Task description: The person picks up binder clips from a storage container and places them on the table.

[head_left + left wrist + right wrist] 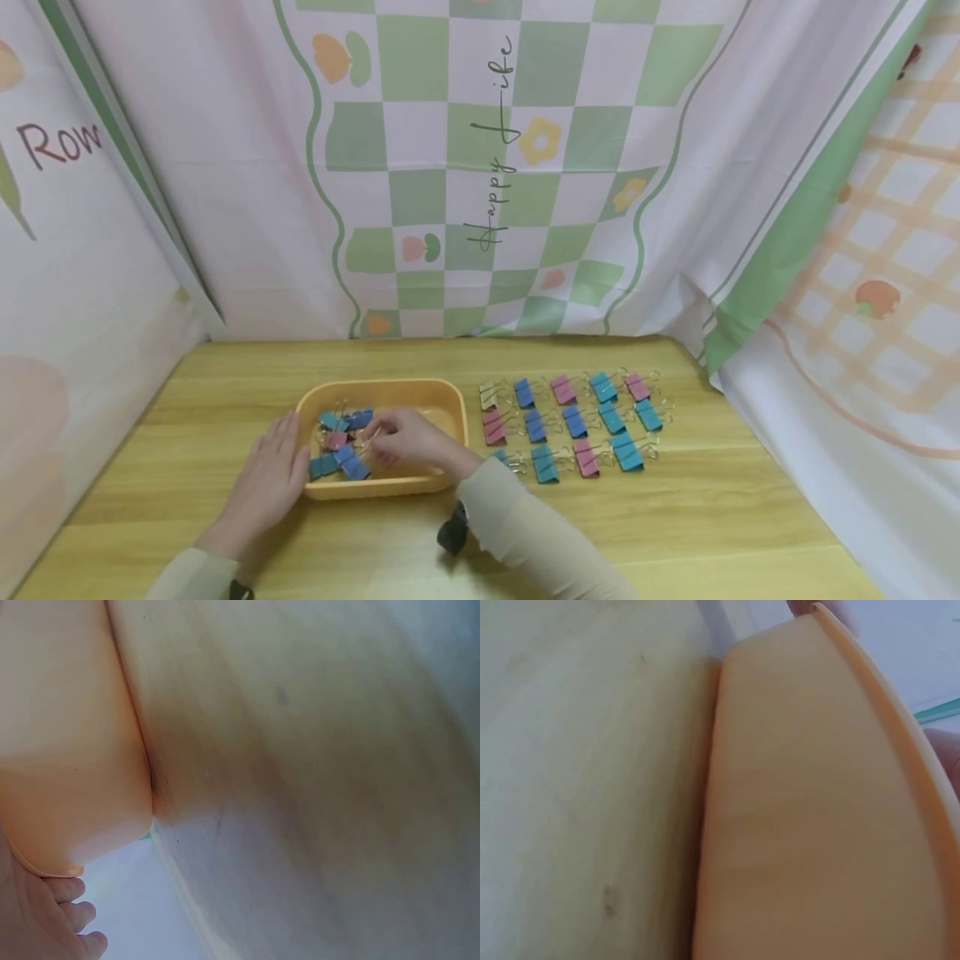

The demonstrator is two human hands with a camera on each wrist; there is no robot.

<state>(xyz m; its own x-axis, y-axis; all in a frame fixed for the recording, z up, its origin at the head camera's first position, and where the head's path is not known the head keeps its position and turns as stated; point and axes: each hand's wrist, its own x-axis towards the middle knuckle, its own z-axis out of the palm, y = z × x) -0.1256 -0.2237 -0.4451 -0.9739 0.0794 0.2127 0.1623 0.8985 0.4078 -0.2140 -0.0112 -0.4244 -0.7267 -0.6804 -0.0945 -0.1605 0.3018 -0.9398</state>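
Note:
A yellow-orange tray (382,487) holds several binder clips at its left end, among them a blue clip (350,462), a pink clip (337,441) and a teal clip (324,465). My left hand (273,467) rests against the tray's left side, fingers extended along the rim; the left wrist view catches its fingertips (75,915) by the tray wall (75,765). Inside the tray, my right hand (408,437) reaches in from the right, fingers bent at the clips' wire handles. Whether it pinches one I cannot tell. Mostly the outer tray wall (802,787) fills the right wrist view.
Right of the tray, binder clips lie in three rows on the wooden table (375,542), including a pink clip (587,458) and a teal clip (627,451). My right forearm passes close to the front row's left end. A patterned curtain (487,167) hangs behind the table.

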